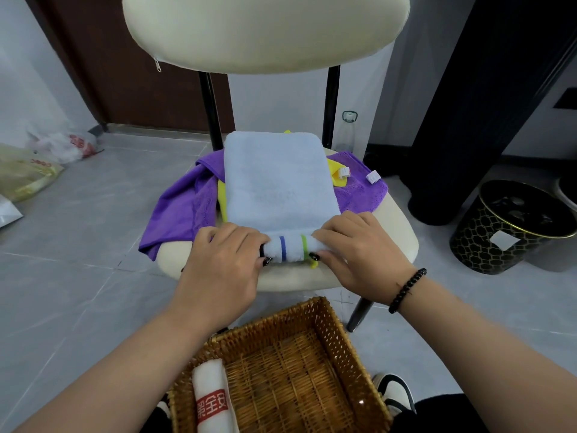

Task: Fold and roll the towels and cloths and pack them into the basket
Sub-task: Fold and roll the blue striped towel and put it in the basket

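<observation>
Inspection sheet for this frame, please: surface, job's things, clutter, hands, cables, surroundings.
Surface: cream chair seat carries the cloths.
Job's things: light blue towel, near end rolled; purple cloth and yellow cloth beneath it; wicker basket holds one rolled white towel.
Clutter: plastic bags on floor.
Hands: left hand and right hand grip the roll's ends.
Cables: nothing seen.
Surroundings: black patterned bin, brown door.

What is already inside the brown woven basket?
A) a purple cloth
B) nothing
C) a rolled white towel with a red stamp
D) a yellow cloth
C: a rolled white towel with a red stamp lies along the left side of the brown woven basket; nothing else shows inside it.
</observation>
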`<state>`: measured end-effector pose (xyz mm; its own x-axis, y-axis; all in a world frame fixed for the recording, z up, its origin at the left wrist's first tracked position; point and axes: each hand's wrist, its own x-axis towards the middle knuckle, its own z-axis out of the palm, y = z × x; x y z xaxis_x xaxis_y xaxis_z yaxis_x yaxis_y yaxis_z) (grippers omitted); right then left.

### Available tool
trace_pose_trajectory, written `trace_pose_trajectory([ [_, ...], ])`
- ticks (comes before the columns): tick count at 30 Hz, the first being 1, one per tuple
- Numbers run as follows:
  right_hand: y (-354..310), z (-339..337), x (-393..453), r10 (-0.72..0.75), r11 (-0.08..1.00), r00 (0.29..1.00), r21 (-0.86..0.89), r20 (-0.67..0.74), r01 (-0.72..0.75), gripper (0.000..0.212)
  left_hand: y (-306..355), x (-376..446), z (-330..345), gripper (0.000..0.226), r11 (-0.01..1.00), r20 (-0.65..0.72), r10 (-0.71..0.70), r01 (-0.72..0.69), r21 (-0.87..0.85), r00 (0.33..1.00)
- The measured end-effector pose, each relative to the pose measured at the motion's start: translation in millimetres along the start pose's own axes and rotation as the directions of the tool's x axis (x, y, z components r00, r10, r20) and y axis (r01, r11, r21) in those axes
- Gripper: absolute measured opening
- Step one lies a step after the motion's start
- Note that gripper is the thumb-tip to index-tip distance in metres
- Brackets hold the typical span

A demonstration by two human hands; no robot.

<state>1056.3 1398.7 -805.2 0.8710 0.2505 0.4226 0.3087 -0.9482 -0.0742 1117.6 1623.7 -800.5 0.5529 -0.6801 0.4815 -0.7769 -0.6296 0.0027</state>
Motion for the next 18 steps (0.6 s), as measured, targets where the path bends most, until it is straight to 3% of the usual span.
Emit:
trace_pose_trajectory([
  [4,3,-6,-7,0.045,0.974,0.999,0.223,0.002,-0.044,0.034,5,-3,-6,0.024,0.997,0.043,-0.036,0.039,-0.069,0.998],
  [9,-1,-7,-8,0.136,0.926,0.983,0.338,0.120,-0.169,0.038,6,-6,-4,0.026,0.979,0.146,-0.108,0.131,-0.155,0.983],
  [14,-5,-4,-5,0.235,0.885,0.949,0.359,0.209,-0.298,0.031,10,-4,-6,0.020,0.913,0.230,-0.257,0.314,-0.262,0.939],
  [18,-9,-1,0,0.301,0.852,0.928,0.375,0.221,-0.365,0.018,9,1,-5,0.018,0.885,0.294,-0.285,0.368,-0.285,0.912],
])
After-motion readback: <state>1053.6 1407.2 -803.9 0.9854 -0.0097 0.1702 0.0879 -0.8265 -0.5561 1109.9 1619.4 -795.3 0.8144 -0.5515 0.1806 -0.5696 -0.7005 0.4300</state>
